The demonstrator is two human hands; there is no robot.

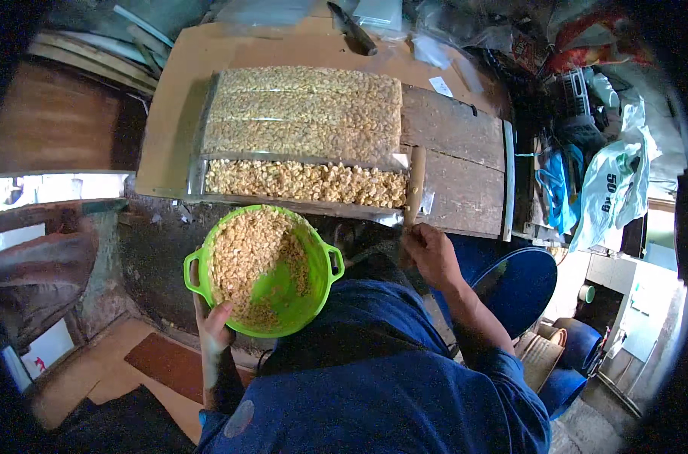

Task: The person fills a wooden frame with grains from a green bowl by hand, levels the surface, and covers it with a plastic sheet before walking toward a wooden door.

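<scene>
A bright green two-handled plastic basin (325, 299) is tilted in front of my body, with pale split beans (242, 250) heaped on its left side. My left hand (214, 325) grips its left rim, the thumb over the edge and the fingers behind it. My right hand (432, 256) is closed around the near end of a wooden stick (417, 185). The stick stands across the right end of a long row of loose beans (306, 181) on the table. Beyond that row lie several flat bean slabs (302, 113) that look covered in clear plastic.
The slabs rest on a worn wooden board (457, 178) over a brown tabletop (173, 113). A dark knife-like tool (351, 29) lies at the far edge. Blue drums (514, 291) stand to the right, with a white sack (612, 178) and a blue bag (562, 189) above them.
</scene>
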